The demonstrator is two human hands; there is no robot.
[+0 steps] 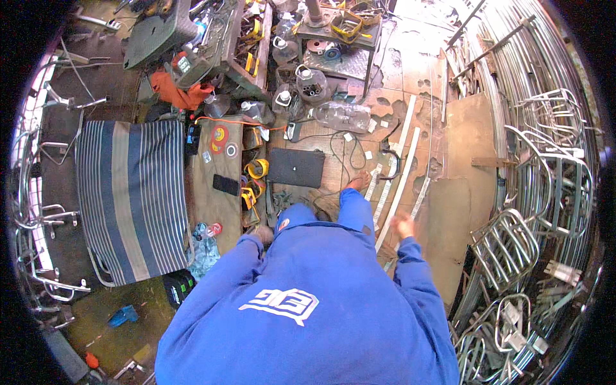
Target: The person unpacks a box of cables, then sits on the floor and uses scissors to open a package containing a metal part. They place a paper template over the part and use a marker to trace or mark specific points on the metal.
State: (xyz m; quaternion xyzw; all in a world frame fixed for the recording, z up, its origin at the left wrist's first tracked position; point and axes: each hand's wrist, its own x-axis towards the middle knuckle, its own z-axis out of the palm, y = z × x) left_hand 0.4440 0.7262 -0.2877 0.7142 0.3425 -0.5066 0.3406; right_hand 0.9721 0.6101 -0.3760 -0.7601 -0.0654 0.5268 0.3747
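My left hand (262, 233) is small and blurred at the edge of my blue sleeve, beside the wooden bench (210, 163). Its fingers are too unclear to read. On the other side, my right hand (403, 226) hangs low over the floor with loosely parted fingers, and I see nothing in it. Close to that hand lie a long white strip (399, 186) and a shorter, marked strip (420, 197). A dark curved C-shaped tool (393, 163) rests across other strips in front of my bare foot (363, 180).
On the bench lies a black phone (226, 185), with yellow tape measures (256, 169) at its edge. A dark mat (296, 167), plastic bottles (343, 115) and cables cover the floor ahead. A striped folding bed (131, 200) stands left; metal tubes and racks (507, 247) line the right.
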